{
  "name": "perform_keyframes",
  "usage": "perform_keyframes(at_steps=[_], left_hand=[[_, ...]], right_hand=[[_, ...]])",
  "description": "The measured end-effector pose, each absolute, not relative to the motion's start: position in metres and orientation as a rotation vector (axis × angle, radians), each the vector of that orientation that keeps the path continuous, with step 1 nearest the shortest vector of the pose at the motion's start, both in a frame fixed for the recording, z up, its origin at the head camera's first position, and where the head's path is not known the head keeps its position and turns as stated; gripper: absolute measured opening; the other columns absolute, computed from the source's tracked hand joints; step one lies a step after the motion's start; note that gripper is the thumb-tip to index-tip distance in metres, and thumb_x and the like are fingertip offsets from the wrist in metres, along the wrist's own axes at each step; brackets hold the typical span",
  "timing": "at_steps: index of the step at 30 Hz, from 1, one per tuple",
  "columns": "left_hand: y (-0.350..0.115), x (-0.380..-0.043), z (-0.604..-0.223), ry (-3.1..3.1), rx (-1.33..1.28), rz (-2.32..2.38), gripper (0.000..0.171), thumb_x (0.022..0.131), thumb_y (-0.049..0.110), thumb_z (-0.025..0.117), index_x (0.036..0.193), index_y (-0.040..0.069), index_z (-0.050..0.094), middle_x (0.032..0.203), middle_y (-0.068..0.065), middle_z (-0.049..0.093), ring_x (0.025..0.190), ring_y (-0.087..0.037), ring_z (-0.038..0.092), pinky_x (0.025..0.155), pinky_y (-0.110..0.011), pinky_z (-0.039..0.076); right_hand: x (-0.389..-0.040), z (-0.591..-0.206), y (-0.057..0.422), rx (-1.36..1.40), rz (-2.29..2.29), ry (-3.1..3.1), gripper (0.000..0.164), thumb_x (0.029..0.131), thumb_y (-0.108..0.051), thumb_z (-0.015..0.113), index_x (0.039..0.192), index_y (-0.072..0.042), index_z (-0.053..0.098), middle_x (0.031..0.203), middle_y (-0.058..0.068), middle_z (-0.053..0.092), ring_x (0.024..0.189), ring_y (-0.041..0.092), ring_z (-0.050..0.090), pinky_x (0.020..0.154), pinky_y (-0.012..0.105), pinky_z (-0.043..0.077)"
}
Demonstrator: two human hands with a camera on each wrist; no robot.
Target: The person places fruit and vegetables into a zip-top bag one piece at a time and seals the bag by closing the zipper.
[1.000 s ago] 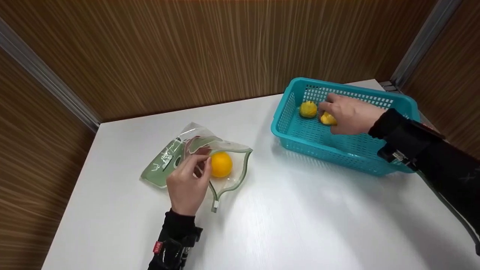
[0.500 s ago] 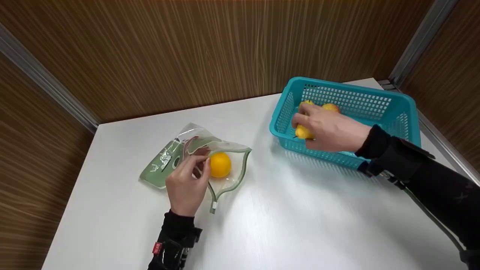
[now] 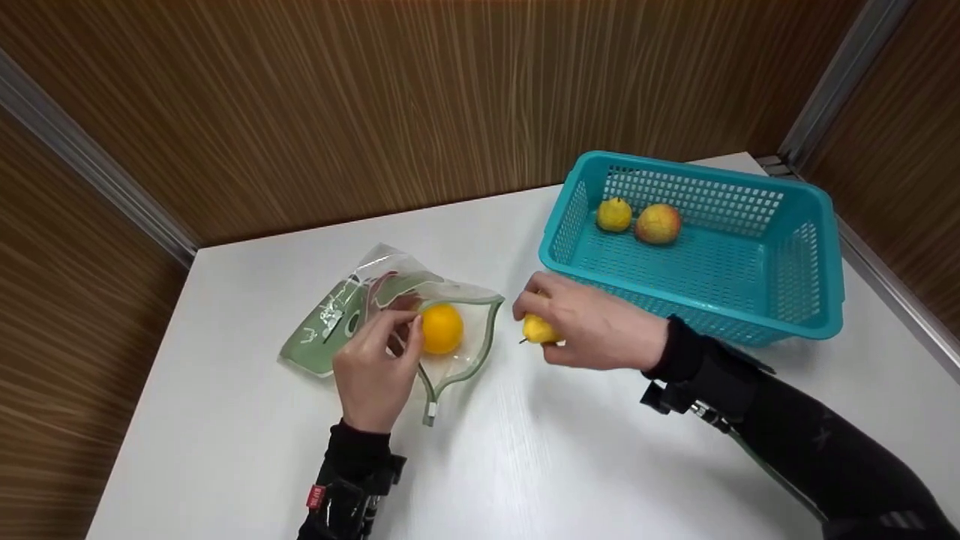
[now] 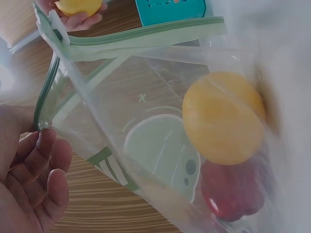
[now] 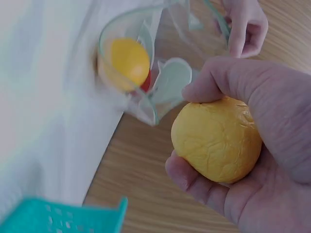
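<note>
My left hand (image 3: 377,369) pinches the rim of a clear zip bag (image 3: 471,360) with green print, holding its mouth open. Inside lie an orange (image 3: 442,328) and, seen through the film in the left wrist view, a dark red fruit (image 4: 233,189) pressed against it. To the right of the bag, above the table, my right hand (image 3: 592,319) grips a yellow pear (image 3: 538,330), its thin stem pointing left. Wrinkled skin shows on the pear (image 5: 216,141) between thumb and fingers in the right wrist view.
A turquoise basket (image 3: 675,294) stands at the back right of the white table (image 3: 480,480). It holds another yellow pear (image 3: 614,215) and a red-yellow fruit (image 3: 658,224), like a peach or apple. Behind the table rises a wood-grain panel (image 3: 375,112).
My right hand has lifted the yellow pear out of the basket and carried it left towards the bag, uncovering the red-yellow fruit. The left hand and bag have stayed in place.
</note>
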State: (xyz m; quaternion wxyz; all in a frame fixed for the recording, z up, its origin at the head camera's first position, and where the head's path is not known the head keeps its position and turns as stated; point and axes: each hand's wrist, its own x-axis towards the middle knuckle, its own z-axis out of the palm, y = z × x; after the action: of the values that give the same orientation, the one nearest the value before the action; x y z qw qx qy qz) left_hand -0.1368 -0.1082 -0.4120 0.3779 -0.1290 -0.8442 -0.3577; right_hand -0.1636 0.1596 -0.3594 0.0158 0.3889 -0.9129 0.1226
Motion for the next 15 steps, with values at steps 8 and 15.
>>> perform_keyframes(at_steps=[8, 15], left_hand=[[-0.107, -0.137, -0.414, -2.159, -0.326, -0.927, 0.008, 0.084, 0.015, 0.069, 0.084, 0.007, 0.07, 0.067, -0.002, 0.066, 0.053, -0.019, 0.059, 0.048, -0.026, 0.047], [-0.11, -0.137, -0.411, -2.144, -0.332, -0.91, 0.006, 0.084, 0.013, 0.068, 0.083, 0.008, 0.07, 0.067, -0.003, 0.065, 0.053, -0.019, 0.059, 0.049, -0.028, 0.047]], right_hand=[[-0.154, -0.394, 0.136, 1.196, 0.597, -2.83, 0.038, 0.074, -0.018, 0.07, 0.109, -0.022, 0.056, 0.101, -0.002, 0.053, 0.085, 0.01, 0.048, 0.073, 0.021, 0.046], [-0.15, -0.407, 0.123, 1.157, 0.699, -2.813, 0.036, 0.075, -0.019, 0.07, 0.109, -0.019, 0.057, 0.1, -0.003, 0.052, 0.085, 0.008, 0.048, 0.072, 0.019, 0.046]])
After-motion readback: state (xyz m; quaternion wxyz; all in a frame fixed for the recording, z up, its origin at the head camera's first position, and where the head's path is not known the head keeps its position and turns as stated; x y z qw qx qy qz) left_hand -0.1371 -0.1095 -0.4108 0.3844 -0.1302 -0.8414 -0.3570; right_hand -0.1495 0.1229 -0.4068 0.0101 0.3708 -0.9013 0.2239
